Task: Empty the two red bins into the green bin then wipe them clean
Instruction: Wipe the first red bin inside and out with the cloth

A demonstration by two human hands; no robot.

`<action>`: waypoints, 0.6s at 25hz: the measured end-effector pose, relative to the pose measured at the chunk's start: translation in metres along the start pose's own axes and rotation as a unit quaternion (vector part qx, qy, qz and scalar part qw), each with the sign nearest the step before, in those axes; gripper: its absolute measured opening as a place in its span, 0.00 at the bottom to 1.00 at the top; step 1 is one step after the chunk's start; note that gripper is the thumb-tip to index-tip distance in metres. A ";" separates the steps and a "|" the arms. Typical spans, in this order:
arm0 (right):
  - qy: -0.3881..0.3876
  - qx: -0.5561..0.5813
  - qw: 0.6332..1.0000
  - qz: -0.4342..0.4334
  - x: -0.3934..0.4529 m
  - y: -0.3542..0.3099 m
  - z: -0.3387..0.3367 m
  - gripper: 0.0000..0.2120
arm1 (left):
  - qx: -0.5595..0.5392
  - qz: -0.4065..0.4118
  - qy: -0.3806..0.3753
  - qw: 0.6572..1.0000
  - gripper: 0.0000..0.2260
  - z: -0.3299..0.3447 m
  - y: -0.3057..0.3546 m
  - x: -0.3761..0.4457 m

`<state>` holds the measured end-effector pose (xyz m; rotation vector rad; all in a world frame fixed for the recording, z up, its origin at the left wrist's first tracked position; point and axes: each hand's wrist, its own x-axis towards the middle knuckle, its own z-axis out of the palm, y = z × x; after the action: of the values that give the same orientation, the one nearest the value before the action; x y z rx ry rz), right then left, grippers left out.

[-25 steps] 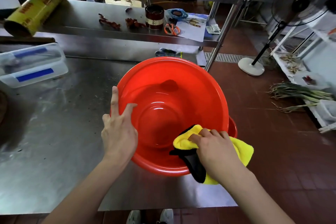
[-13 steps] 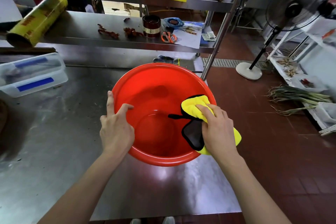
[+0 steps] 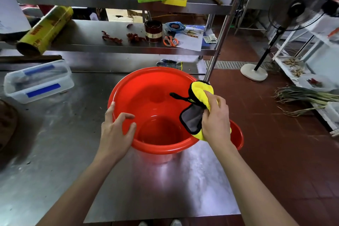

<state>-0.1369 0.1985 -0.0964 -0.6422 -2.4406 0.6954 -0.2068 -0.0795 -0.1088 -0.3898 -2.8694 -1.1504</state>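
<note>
A big round red bin stands on the steel table, tilted toward me, and it looks empty inside. A second red bin shows only as a rim behind its right side. My left hand grips the near-left rim of the big bin. My right hand presses a yellow cloth with grey backing and black trim against the bin's right inner wall and rim. No green bin is in view.
A clear lidded box sits at the table's left. The shelf behind holds a yellow roll, a dark tin, orange scissors and papers. A shelf post rises beside the bin. A standing fan and greens are at right.
My right hand has carried the cloth from the bin's near rim up along the right wall to the far-right rim. The left hand has kept its hold on the left rim.
</note>
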 end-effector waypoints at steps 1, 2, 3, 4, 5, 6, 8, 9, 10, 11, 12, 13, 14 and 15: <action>-0.004 -0.006 1.000 0.000 0.001 -0.002 0.001 0.26 | 0.028 0.013 -0.015 0.999 0.09 0.000 -0.002 -0.006; -0.006 -0.010 1.000 0.001 0.001 -0.003 0.002 0.26 | 0.066 0.024 -0.027 0.997 0.13 -0.001 -0.004 -0.013; -0.006 -0.013 1.000 0.004 0.000 -0.004 0.002 0.26 | 0.107 0.031 -0.029 0.993 0.19 0.000 -0.005 -0.021; -0.004 -0.013 1.000 0.008 0.000 -0.004 0.002 0.26 | 0.144 0.034 -0.022 0.989 0.23 0.001 -0.004 -0.030; -0.002 -0.011 1.000 0.012 -0.001 -0.004 0.002 0.26 | 0.173 0.043 -0.010 0.984 0.25 0.003 -0.003 -0.039; 0.000 -0.004 1.000 0.018 -0.001 -0.003 0.001 0.26 | 0.196 0.061 0.000 0.979 0.25 0.005 -0.002 -0.048; 0.008 0.011 0.999 0.034 -0.002 -0.003 0.000 0.26 | 0.235 0.106 0.011 0.966 0.27 0.008 0.002 -0.064; 0.012 0.019 0.999 0.046 -0.003 -0.004 -0.001 0.25 | 0.255 0.122 0.012 0.959 0.29 0.010 0.002 -0.069; 0.015 0.031 0.998 0.057 -0.004 -0.004 -0.002 0.25 | 0.274 0.134 0.015 0.952 0.30 0.010 0.002 -0.073; 0.017 0.047 0.997 0.066 -0.006 -0.005 -0.003 0.25 | 0.289 0.146 0.024 0.946 0.31 0.009 0.002 -0.074; 0.017 0.060 0.995 0.073 -0.008 -0.007 -0.003 0.25 | 0.295 0.160 0.034 0.942 0.31 0.008 0.003 -0.075; 0.016 0.065 0.995 0.077 -0.009 -0.008 -0.005 0.25 | 0.289 0.178 0.041 0.940 0.30 0.009 0.005 -0.075; 0.012 0.064 0.995 0.079 -0.009 -0.008 -0.006 0.25 | 0.281 0.202 0.040 0.937 0.29 0.011 0.008 -0.075; 0.005 0.062 0.995 0.079 -0.009 -0.009 -0.007 0.25 | 0.276 0.229 0.030 0.933 0.28 0.014 0.011 -0.076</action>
<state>-0.1291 0.1894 -0.0893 -0.7935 -2.3339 0.8955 -0.1296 -0.0790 -0.1199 -0.8943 -2.6639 -0.2613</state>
